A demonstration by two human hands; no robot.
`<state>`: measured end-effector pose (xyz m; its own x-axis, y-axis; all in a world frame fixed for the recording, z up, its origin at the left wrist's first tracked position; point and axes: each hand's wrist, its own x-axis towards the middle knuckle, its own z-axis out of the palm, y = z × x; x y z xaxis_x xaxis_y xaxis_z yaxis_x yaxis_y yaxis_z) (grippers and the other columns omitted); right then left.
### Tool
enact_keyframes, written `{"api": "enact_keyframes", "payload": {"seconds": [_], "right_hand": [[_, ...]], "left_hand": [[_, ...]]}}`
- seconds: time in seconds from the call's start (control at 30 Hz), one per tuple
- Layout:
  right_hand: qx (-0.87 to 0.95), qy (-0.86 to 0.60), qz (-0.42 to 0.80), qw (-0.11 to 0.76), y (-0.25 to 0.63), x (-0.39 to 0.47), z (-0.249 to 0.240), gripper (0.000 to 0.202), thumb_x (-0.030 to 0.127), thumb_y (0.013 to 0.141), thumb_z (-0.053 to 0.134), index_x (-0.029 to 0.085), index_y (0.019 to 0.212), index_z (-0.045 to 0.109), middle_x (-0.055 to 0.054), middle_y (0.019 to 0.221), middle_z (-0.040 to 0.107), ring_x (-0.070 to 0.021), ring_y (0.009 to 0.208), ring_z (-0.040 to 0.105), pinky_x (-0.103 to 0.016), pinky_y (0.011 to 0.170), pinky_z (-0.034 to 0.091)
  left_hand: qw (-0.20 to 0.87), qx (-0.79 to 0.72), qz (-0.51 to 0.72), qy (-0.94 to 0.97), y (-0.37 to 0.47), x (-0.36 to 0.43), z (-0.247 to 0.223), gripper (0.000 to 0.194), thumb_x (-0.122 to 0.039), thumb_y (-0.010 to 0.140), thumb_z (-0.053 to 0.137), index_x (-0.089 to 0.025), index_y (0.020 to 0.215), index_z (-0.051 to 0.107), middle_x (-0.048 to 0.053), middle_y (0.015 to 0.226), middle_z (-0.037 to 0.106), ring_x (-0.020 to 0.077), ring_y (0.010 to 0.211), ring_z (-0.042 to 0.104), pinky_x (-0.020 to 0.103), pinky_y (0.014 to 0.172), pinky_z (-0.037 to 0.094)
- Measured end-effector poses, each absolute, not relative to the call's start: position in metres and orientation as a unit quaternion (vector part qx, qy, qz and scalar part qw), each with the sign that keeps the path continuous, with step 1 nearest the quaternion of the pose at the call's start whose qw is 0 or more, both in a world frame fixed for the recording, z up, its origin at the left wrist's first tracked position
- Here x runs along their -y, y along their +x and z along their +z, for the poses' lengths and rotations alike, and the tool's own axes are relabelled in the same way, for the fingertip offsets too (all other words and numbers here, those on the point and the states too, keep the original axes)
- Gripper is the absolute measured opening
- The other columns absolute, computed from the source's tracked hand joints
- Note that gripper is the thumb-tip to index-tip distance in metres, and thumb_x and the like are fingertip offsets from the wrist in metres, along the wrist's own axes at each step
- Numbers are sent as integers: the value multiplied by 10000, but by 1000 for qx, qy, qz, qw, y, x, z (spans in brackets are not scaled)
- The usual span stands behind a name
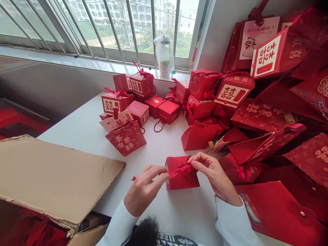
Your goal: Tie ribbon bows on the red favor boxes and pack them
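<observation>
In front of me on the white table lies a small red gift box point(182, 182) with a red ribbon point(183, 168) tied in a bow on top. My left hand point(147, 186) is at the box's left side, thumb and forefinger pinched on one side of the ribbon; a loose ribbon tip shows left of that hand. At the upper right of the bow, my right hand point(214, 174) pinches the other side of the ribbon between thumb and forefinger. Both hands stay just above the box, and the bow's knot is partly hidden by loops.
Several red boxes and bags are heaped on the right point(266, 116). More small boxes point(167, 111) and a patterned red bag point(126, 138) stand farther back. An open cardboard box point(61, 171) with red material inside is at the left. A bagged bottle point(164, 58) stands on the windowsill.
</observation>
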<state>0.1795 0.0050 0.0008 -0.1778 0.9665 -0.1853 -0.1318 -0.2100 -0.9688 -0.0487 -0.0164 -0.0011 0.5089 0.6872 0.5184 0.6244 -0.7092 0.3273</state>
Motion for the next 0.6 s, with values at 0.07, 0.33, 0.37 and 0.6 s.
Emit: {"api": "enact_keyframes", "payload": {"seconds": [0.07,0.33,0.37,0.6], "right_hand": [[458,-485,610,428,184,-4,-1,247,410,775,683,191,731,577,13,742,528,-116,653,443,-245,592,348],[451,-520,592,418,192,0,-12,248,400,798,659,199,714,540,39,692,458,-99,595,397,-232,536,321],[450,-520,592,421,192,1,-12,245,396,801,656,199,712,541,38,692,470,-101,605,412,-233,553,335],[436,-509,557,490,191,8,0,227,379,778,683,200,697,570,18,733,579,-122,685,505,-243,656,412]], "left_hand": [[47,-374,328,866,-55,17,-10,212,-34,889,445,-187,904,591,42,876,630,126,747,538,262,700,465],[-25,-341,422,839,-63,11,-31,224,28,828,522,-169,911,588,73,854,585,150,770,534,297,677,445],[-25,-343,417,841,-63,10,-31,220,28,826,521,-170,895,586,69,847,585,144,751,524,292,670,443],[13,-396,378,837,-70,4,-32,223,10,825,473,-177,737,556,36,812,583,119,700,507,248,646,428]]}}
